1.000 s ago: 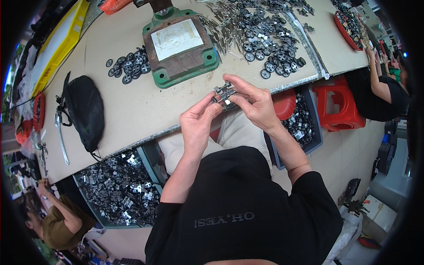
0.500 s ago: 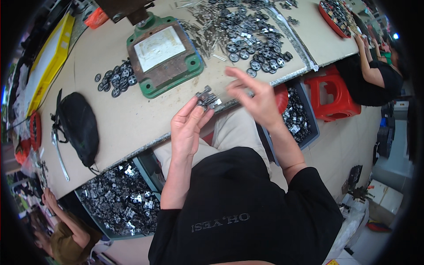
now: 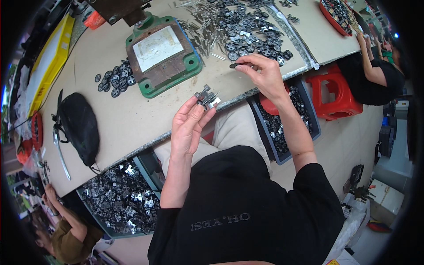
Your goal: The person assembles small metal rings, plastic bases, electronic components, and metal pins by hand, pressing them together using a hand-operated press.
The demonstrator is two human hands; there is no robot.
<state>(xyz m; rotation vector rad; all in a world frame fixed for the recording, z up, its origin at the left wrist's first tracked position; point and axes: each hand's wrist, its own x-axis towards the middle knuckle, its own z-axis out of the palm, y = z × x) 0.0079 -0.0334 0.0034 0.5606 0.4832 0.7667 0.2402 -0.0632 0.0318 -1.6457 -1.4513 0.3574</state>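
My left hand (image 3: 191, 123) holds a small silver metal bracket assembly (image 3: 206, 98) at its fingertips, just above the near edge of the beige workbench (image 3: 132, 119). My right hand (image 3: 260, 73) reaches out to the right and pinches a small dark wheel part (image 3: 235, 65) at the rim of a big heap of black wheels and metal pins (image 3: 247, 31). A green press base with a brown plate (image 3: 161, 55) stands behind my left hand. A smaller cluster of black wheels (image 3: 115, 81) lies left of it.
A black pouch (image 3: 79, 126) lies on the bench at the left. Grey bins of metal parts (image 3: 119, 198) (image 3: 282, 123) sit under the bench edge. A red stool (image 3: 333, 95) stands to the right. Other people work at the right (image 3: 375, 66) and lower left (image 3: 66, 229).
My right hand has left the bracket assembly and moved right to the heap, where it picked up a dark wheel part. My left hand keeps the assembly alone.
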